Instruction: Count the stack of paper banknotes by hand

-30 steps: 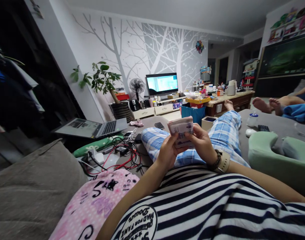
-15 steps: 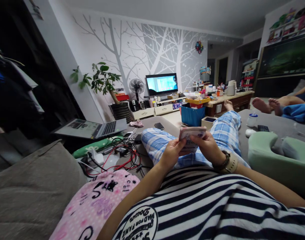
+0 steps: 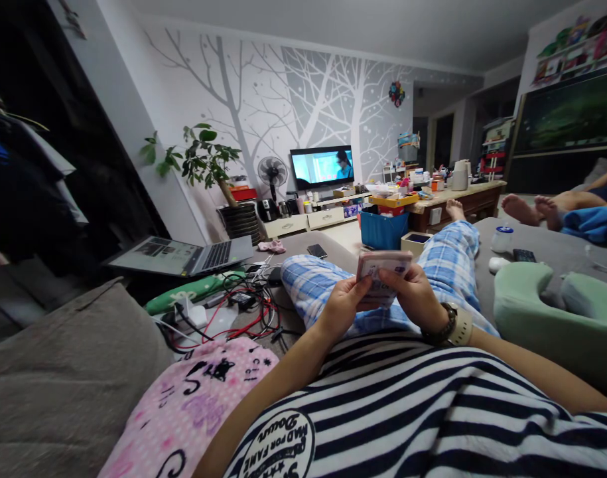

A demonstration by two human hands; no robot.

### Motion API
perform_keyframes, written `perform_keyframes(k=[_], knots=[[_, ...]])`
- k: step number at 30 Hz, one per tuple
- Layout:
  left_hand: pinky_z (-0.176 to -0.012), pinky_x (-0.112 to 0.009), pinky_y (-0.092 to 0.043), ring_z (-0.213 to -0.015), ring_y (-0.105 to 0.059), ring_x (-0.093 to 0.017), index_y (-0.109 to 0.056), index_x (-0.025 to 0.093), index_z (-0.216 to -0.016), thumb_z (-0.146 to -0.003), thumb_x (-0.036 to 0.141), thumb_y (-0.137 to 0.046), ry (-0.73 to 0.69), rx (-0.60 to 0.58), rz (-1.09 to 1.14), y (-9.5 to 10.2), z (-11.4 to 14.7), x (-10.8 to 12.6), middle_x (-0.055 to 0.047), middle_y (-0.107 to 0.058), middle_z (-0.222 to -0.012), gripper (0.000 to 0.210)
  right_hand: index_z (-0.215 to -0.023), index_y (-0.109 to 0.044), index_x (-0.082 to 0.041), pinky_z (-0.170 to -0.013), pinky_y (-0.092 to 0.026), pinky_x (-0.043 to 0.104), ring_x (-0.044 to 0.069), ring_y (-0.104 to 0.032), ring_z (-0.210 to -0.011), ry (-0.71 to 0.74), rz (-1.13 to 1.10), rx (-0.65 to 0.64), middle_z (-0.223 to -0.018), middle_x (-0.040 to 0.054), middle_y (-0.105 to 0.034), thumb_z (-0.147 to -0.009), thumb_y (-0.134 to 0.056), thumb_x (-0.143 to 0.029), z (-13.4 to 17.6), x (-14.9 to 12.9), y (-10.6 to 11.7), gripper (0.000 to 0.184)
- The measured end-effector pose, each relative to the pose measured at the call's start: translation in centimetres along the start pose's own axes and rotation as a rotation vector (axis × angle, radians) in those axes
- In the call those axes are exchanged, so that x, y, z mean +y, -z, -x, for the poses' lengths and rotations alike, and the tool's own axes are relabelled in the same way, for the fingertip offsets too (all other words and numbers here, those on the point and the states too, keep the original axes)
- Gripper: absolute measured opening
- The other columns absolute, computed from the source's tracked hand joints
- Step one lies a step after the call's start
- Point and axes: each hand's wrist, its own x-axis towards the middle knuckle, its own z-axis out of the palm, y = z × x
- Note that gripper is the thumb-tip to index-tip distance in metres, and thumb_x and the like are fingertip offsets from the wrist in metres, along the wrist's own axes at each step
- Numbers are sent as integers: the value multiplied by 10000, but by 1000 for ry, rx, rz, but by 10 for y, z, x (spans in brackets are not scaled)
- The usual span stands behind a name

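The left hand [image 3: 340,307] and the right hand [image 3: 416,297] both hold a stack of paper money [image 3: 383,269] between them, above the lap. The left hand's fingers are curled around the stack's left side, with the thumb on top. The right hand grips the right side, its thumb also resting on the top note. A watch [image 3: 457,324] sits on the right wrist.

To count well, I think the stack should stay squeezed tight at one end, so no note slips, and only one note should be pushed at a time.

Under the hands are legs in blue checked pants [image 3: 318,279], lying on a gray bed [image 3: 542,242]. A tangle of wires [image 3: 243,309] and a laptop [image 3: 184,255] lie off to the left. A green pillow [image 3: 546,305] sits to the right. Far off, a TV [image 3: 322,166] is on.
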Motion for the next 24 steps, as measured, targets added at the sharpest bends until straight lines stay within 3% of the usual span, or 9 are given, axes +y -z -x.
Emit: perform_keyframes(k=[10, 16, 21, 24], knots=[[-796, -396, -595, -898, -751, -312, -791, 129, -897, -671, 679, -802, -11, -7, -40, -1, 2, 4, -134, -795, -893, 595, -833, -775, -198, -810, -561, 414, 239, -692, -763, -20, -53, 49, -837, 55, -768, -711, -840, -561, -1, 2, -4, 388], [-776, -425, -596, -883, -750, -331, -782, 123, -915, -682, 546, -839, 34, -37, 4, 0, 3, 8, -141, -792, -880, 486, -845, -773, -213, -800, -561, 432, 272, -704, -814, -23, -6, 114, -832, 63, -776, -693, -840, -565, 3, 1, -5, 389], [-795, -477, -614, -933, -752, -360, -767, 123, -948, -732, 541, -791, 58, -81, 84, -1, 4, 7, -170, -790, -949, 471, -852, -759, -193, -740, -560, 404, 252, -687, -752, -53, -45, 64, -830, 62, -765, -664, -838, -611, 0, -6, -9, 466], [-726, -458, -627, -914, -755, -366, -759, 109, -926, -751, 519, -773, 61, -19, 90, -3, 3, 7, -174, -785, -903, 446, -904, -755, -181, -771, -559, 405, 269, -695, -838, -82, -7, 34, -858, 79, -767, -705, -805, -621, -10, -7, -13, 486]])
